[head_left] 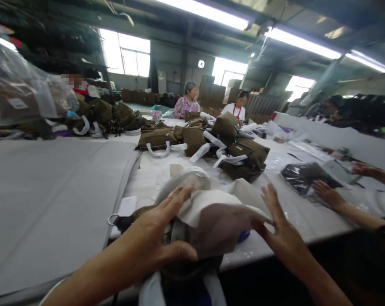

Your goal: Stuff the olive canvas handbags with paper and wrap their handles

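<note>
A crumpled white paper sheet (pixel 211 204) arches over an olive-brown bag in front of me. My left hand (pixel 160 229) is at the sheet's left side, fingers stretched forward and thumb apart. My right hand (pixel 281 233) is open at the right edge, which runs between its thumb and raised fingers; whether it pinches the paper is unclear. A wrapped pale handle (pixel 181 182) curves up behind the sheet. The bag's dark end with a metal ring (pixel 113 219) sticks out at left. White-wrapped straps (pixel 152 291) hang toward me below. Most of the bag is hidden.
Olive bags (pixel 192 140) with white-wrapped handles are heaped across the table. A large pale sheet (pixel 52 204) covers the left side. At right, a co-worker's hands (pixel 329 193) reach toward a dark plastic-wrapped item (pixel 307 176). Several people sit beyond the heap.
</note>
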`<state>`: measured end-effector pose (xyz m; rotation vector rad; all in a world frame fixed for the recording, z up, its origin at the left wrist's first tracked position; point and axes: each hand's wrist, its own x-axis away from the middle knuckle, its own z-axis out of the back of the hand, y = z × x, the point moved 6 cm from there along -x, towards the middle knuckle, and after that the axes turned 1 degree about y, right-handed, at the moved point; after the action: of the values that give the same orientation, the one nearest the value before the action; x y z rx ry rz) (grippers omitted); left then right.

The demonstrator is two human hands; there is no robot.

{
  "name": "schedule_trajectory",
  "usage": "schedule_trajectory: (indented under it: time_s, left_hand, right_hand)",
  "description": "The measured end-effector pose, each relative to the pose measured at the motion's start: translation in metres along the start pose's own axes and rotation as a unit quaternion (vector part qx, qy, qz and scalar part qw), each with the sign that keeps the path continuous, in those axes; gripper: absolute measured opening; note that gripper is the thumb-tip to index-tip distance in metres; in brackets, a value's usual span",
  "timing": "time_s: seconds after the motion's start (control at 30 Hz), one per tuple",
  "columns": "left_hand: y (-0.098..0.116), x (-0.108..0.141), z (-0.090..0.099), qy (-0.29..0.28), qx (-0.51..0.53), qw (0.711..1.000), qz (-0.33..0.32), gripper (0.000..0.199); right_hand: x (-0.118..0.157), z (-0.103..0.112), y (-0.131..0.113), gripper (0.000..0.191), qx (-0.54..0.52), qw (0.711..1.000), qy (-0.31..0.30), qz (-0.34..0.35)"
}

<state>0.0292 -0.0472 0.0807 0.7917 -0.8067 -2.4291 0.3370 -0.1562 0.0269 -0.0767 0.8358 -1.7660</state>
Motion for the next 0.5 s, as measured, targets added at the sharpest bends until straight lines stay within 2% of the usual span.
schedule_trajectory:
  time_s: [0.07,0.1,0.2,0.27,0.33,0.4,0.43,0.47,0.5]
  left_hand:
    - [0.012,-0.014,-0.012,-0.026,-0.046,0.999,-0.011,0.108]
    - [0.016,-0.020,-0.020,-0.037,-0.057,0.998,-0.012,0.114]
    - [0.021,-0.032,-0.050,-0.064,-0.068,0.995,-0.028,0.138]
    - [0.018,-0.034,-0.070,-0.062,-0.077,0.994,-0.043,0.149]
    - [0.013,-0.032,-0.082,-0.028,-0.097,0.993,-0.062,0.141]
    - [0.010,-0.028,-0.084,0.009,-0.113,0.989,-0.091,0.115]
    - [0.010,-0.026,-0.082,0.015,-0.113,0.988,-0.106,0.100]
    - [0.009,-0.024,-0.079,0.015,-0.106,0.987,-0.117,0.088]
    - [0.008,-0.022,-0.074,0.012,-0.097,0.988,-0.121,0.079]
  right_hand:
    - [0.003,-0.020,0.012,0.096,-0.114,0.988,-0.086,-0.060]
    - [0.004,-0.027,0.010,0.096,-0.169,0.977,-0.106,-0.070]
    - [0.009,-0.037,-0.019,0.092,-0.331,0.933,-0.124,-0.067]
    - [0.015,-0.044,-0.049,0.088,-0.455,0.872,-0.170,-0.052]
    - [0.021,-0.046,-0.077,0.094,-0.544,0.806,-0.234,-0.009]
    - [0.026,-0.046,-0.093,0.100,-0.579,0.764,-0.282,0.044]
    - [0.027,-0.046,-0.095,0.099,-0.577,0.760,-0.292,0.065]
    - [0.027,-0.046,-0.092,0.092,-0.564,0.771,-0.284,0.080]
    - [0.025,-0.047,-0.085,0.081,-0.539,0.796,-0.258,0.091]
